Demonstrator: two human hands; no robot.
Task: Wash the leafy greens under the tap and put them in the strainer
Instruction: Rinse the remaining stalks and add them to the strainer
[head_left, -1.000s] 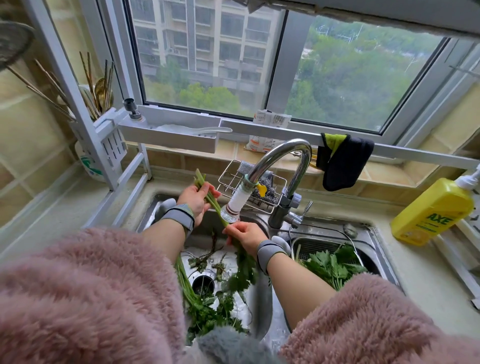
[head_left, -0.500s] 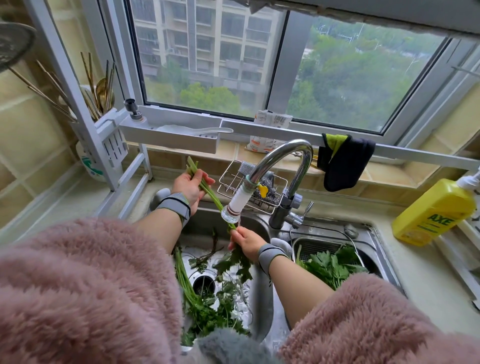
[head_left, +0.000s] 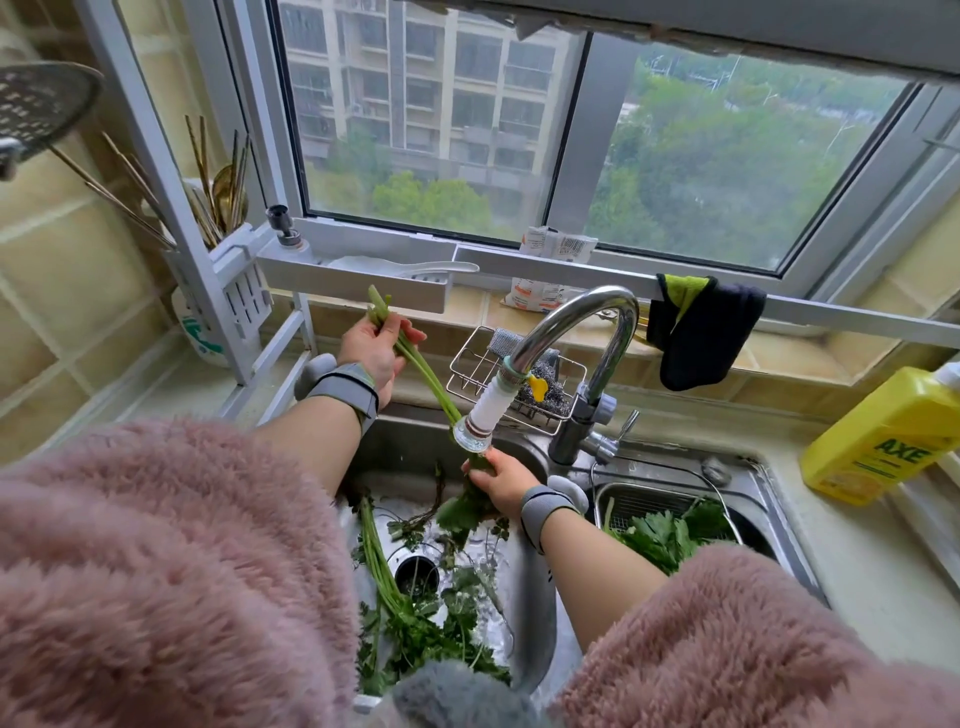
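While I watch head view: left hand (head_left: 375, 349) raised by windowsill, fingers curled round stalk end of greens (head_left: 427, 375). Right hand (head_left: 500, 479) low under tap (head_left: 571, 332), gripping leafy end. Both forearms bare, grey wristbands. Stalk's long axis slants from upper left down to right, cut end up, leaves into left sink (head_left: 530, 613). Strainer (head_left: 670, 504) in right basin, washed leaves inside. More greens lie by drain.

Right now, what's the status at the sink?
Left hand grips stalk ends, right hand grips leafy end. Greens stretched under tap. Strainer part filled, more greens loose in sink. Nothing blocking.
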